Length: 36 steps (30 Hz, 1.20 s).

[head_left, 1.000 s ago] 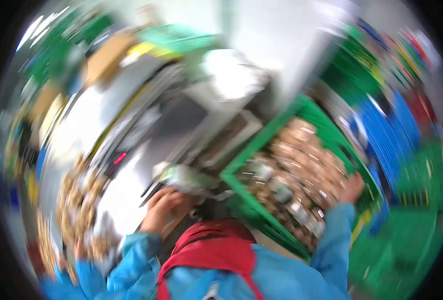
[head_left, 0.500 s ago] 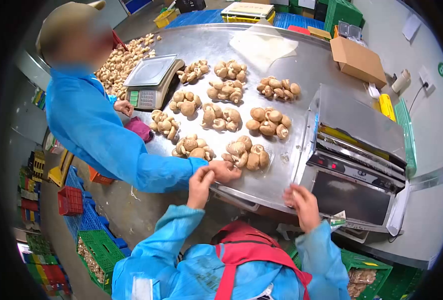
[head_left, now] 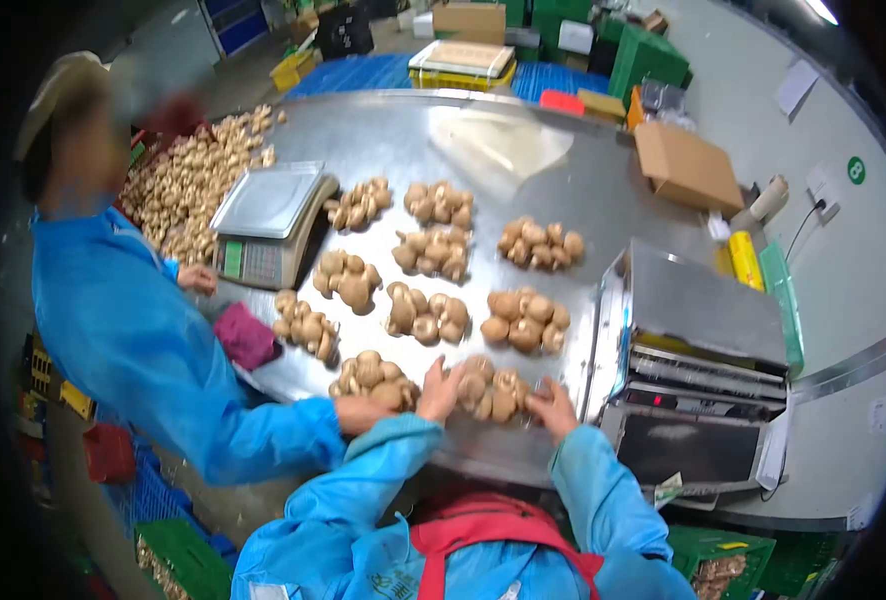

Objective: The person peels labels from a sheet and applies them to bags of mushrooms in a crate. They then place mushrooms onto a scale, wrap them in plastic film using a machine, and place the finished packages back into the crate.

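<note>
Both my hands are at the sides of a tray of brown mushrooms (head_left: pixel 493 388) near the front edge of the steel table. My left hand (head_left: pixel 440 390) touches its left side, fingers curved along it. At its right side, my right hand (head_left: pixel 555 405) has its fingers closed on the tray's edge. Clusters of mushrooms stand in rows behind, among them one cluster (head_left: pixel 526 320) just beyond my hands. A co-worker's hand (head_left: pixel 363 414) is by another mushroom cluster (head_left: pixel 374 380), left of my left hand.
A co-worker in a blue coat (head_left: pixel 153 350) stands at the left. Beside them are a scale (head_left: pixel 268 215), a purple cloth (head_left: pixel 246 335) and a heap of loose mushrooms (head_left: pixel 188 190). A wrapping machine (head_left: pixel 703 320) stands right; a cardboard box (head_left: pixel 687 170) lies behind it.
My hands have moved forward from the table's front edge to the nearest mushroom tray, and my right hand has taken hold of it. The co-worker's hand has shifted left. The view has tilted up.
</note>
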Each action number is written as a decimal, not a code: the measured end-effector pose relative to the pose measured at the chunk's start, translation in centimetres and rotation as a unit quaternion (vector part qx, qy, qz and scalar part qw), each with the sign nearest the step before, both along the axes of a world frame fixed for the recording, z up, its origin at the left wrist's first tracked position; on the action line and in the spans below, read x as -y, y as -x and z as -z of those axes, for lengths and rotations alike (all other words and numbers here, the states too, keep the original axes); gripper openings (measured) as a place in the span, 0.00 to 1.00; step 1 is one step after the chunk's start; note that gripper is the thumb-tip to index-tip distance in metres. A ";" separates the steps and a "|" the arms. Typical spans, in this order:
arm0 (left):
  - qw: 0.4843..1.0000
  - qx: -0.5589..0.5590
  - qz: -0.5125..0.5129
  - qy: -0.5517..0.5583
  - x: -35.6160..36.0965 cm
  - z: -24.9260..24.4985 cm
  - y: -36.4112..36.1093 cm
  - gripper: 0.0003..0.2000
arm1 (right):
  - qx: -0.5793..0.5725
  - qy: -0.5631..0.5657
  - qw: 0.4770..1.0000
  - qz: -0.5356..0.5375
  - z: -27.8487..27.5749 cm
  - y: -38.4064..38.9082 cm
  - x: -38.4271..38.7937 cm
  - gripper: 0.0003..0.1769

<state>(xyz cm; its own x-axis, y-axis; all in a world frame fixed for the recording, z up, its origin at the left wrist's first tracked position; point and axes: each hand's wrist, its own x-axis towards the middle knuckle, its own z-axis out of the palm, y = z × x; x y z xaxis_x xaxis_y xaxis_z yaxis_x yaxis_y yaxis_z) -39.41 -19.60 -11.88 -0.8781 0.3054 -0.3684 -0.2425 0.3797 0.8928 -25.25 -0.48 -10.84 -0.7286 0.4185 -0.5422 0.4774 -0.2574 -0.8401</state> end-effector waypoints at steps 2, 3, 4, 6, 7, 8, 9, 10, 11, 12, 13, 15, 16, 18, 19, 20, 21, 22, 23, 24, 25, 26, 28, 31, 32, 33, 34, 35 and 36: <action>1.000 0.008 -0.004 0.023 0.1 2.5 0.0 0.34 | 0.008 -0.022 1.000 -0.016 0.9 0.2 0.1 0.43; 0.999 -0.019 -0.005 0.033 0.2 3.6 0.0 0.33 | -0.006 -0.030 0.999 -0.009 1.1 0.2 0.0 0.43; 0.998 -0.044 -0.006 0.045 0.1 4.2 0.1 0.32 | -0.022 -0.009 1.000 -0.007 1.3 0.0 0.0 0.42; 0.999 0.032 -0.026 -0.012 0.2 2.5 0.1 0.30 | -0.043 0.013 0.999 0.003 1.1 -0.1 0.0 0.42; 0.989 0.119 -0.055 -0.064 0.4 0.9 -0.2 0.27 | -0.049 -0.020 0.999 -0.009 0.7 -0.3 0.0 0.41; 0.990 0.115 -0.048 -0.064 0.5 -2.5 -0.5 0.27 | -0.054 -0.051 0.997 -0.022 0.0 -0.6 -0.1 0.40; 0.975 0.191 -0.040 -0.110 0.5 -6.9 -0.8 0.28 | -0.053 -0.080 0.995 -0.027 -1.7 -0.7 -0.3 0.40; 0.951 0.269 -0.032 -0.151 0.6 -9.2 -0.9 0.29 | -0.053 -0.078 0.995 -0.021 -3.3 -0.8 -0.7 0.40; 0.945 0.267 -0.016 -0.187 0.8 -8.3 -0.1 0.25 | -0.083 -0.063 0.994 -0.012 -5.0 -0.8 -1.1 0.40; 0.941 0.272 0.034 -0.198 0.5 -12.2 0.1 0.20 | -0.113 -0.049 0.992 -0.002 -7.1 -0.6 -1.8 0.40; 0.944 0.224 0.030 -0.239 -0.5 -14.4 0.1 0.18 | -0.121 -0.084 0.989 -0.006 -10.7 -0.6 -2.4 0.40; 0.950 0.175 0.073 -0.249 -2.5 -15.5 1.4 0.19 | -0.143 -0.121 0.982 0.003 -14.4 -0.6 -4.9 0.39; 0.952 0.168 0.117 -0.226 -3.8 -15.4 2.7 0.21 | -0.163 -0.128 0.978 0.010 -15.3 -0.9 -6.9 0.38; 0.926 0.183 0.194 -0.267 -7.8 -22.5 0.8 0.22 | -0.181 -0.129 0.975 0.008 -18.5 -1.8 -11.0 0.38; 0.913 0.203 0.194 -0.295 -10.0 -22.9 0.7 0.24 | -0.181 -0.129 0.975 0.013 -19.5 -2.5 -13.4 0.38; 0.912 0.213 0.169 -0.309 -12.9 -25.2 -1.0 0.24 | -0.184 -0.130 0.974 0.014 -20.4 -3.3 -15.8 0.37; 0.899 0.215 0.197 -0.327 -15.6 -25.3 -1.5 0.23 | -0.175 -0.136 0.975 0.019 -20.9 -4.1 -18.5 0.37; 0.886 0.216 0.219 -0.347 -18.1 -24.9 -1.7 0.22 | -0.167 -0.140 0.976 0.019 -21.1 -4.9 -21.2 0.37; 0.897 0.214 0.213 -0.324 -20.9 -23.7 -1.8 0.21 | -0.155 -0.128 0.979 0.026 -21.4 -5.7 -23.7 0.38; 0.907 0.211 0.204 -0.301 -23.7 -22.4 -1.9 0.21 | -0.155 -0.128 0.979 0.021 -21.2 -6.6 -26.3 0.38; 0.919 0.203 0.189 -0.279 -26.4 -21.9 -2.8 0.20 | -0.143 -0.125 0.982 0.022 -20.6 -7.3 -29.1 0.38; 0.918 0.218 0.195 -0.267 -28.8 -21.0 -3.2 0.21 | -0.131 -0.120 0.984 0.024 -20.0 -8.0 -31.4 0.39; 0.940 0.216 0.140 -0.224 -32.8 -20.5 -5.3 0.22 | -0.113 -0.115 0.987 0.022 -19.0 -9.3 -35.0 0.40; 0.927 0.278 0.143 -0.207 -36.0 -19.3 -7.1 0.25 | -0.086 -0.111 0.990 0.014 -16.9 -10.7 -38.3 0.40; 0.928 0.282 0.134 -0.204 -36.1 -18.7 -7.5 0.25 | -0.078 -0.115 0.990 0.007 -16.2 -11.2 -39.1 0.40; 0.926 0.264 0.158 -0.218 -35.8 -18.3 -7.5 0.26 | -0.075 -0.110 0.991 0.000 -15.8 -11.9 -39.6 0.40; 0.924 0.244 0.180 -0.232 -35.2 -17.9 -7.4 0.27 | -0.081 -0.118 0.990 0.010 -15.9 -12.8 -39.8 0.37; 0.957 0.170 0.153 -0.180 -34.2 -17.4 -7.1 0.28 | -0.088 -0.126 0.988 0.021 -16.1 -13.9 -39.9 0.34; 0.974 0.075 0.161 -0.141 -32.3 -19.0 -7.9 0.26 | -0.108 -0.280 0.953 -0.028 -16.5 -15.5 -40.3 0.29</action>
